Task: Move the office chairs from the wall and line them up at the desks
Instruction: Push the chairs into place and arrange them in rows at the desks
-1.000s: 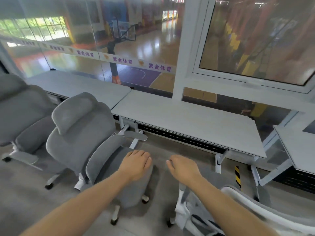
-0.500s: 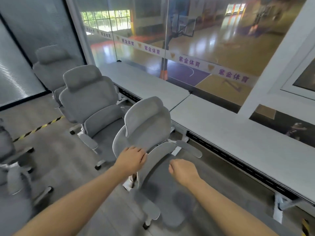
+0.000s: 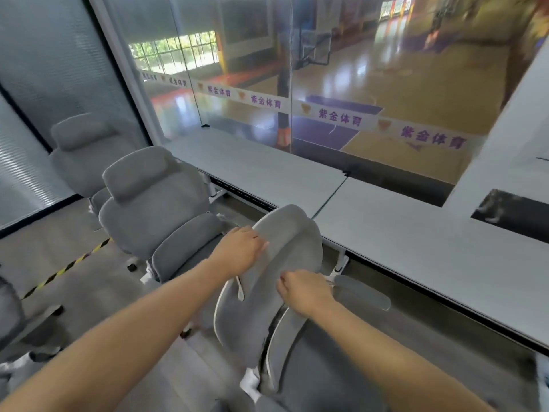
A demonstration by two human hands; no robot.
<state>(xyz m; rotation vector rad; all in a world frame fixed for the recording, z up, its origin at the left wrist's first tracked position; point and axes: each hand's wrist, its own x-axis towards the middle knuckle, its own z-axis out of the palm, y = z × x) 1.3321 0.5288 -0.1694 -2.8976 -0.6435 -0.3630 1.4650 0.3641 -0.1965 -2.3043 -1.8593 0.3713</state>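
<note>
While two chairs (image 3: pixel 154 209) are lined up at the desks (image 3: pixel 416 251), a third chair (image 3: pixel 285 263) is gripped.
Its headrest, at 6 o'clock, is clamped by left hand (image 3: pixel 240 251) and right hand (image 3: pixel 303 292); another chair (image 3: pixel 12 310) waits at 8 o'clock.

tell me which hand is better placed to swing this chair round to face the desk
Left, probably. The left hand grips the nearest chair high on its headrest edge; the right hand sits lower, mid-back.

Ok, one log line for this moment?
both hands grip nearest chair backrest: left hand, right hand | chair beside desk | two chairs further along
</note>
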